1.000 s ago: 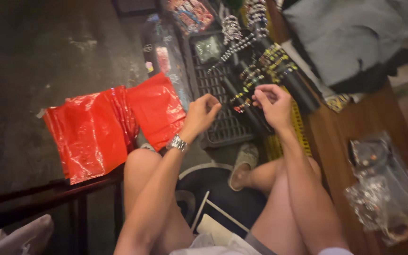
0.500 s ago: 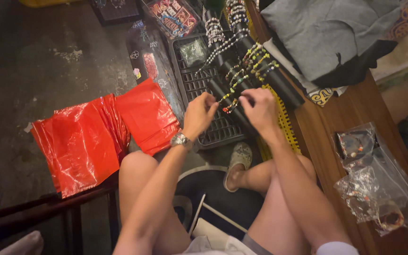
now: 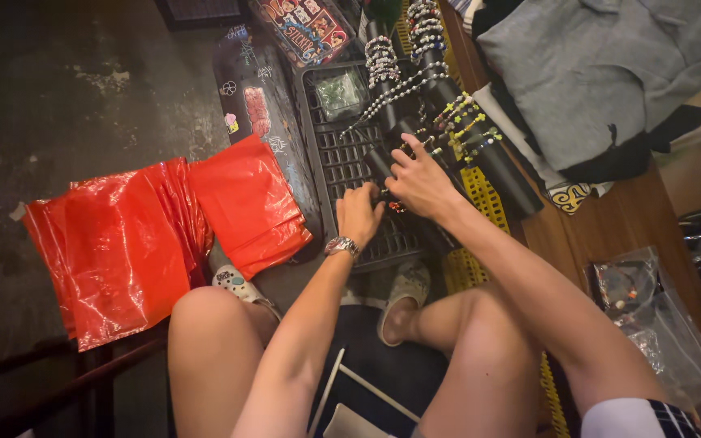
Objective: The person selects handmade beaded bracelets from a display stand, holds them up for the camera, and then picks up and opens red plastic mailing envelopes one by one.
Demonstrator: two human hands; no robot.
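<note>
A dark concrete floor (image 3: 83,89) spreads under a seated person whose two hands meet over a black slatted plastic crate (image 3: 350,166).

The left hand (image 3: 359,212), a metal watch at its wrist, is curled shut on something small and dark that cannot be made out; the right hand (image 3: 422,180) touches it, fingers bent around the same small piece above the crate. Just beyond stand black cylinder stands (image 3: 501,170) strung with beaded bracelets. To the left lie crumpled red plastic bags (image 3: 123,243); to the right, a wooden table (image 3: 618,223) bears grey folded cloth (image 3: 602,73).
</note>
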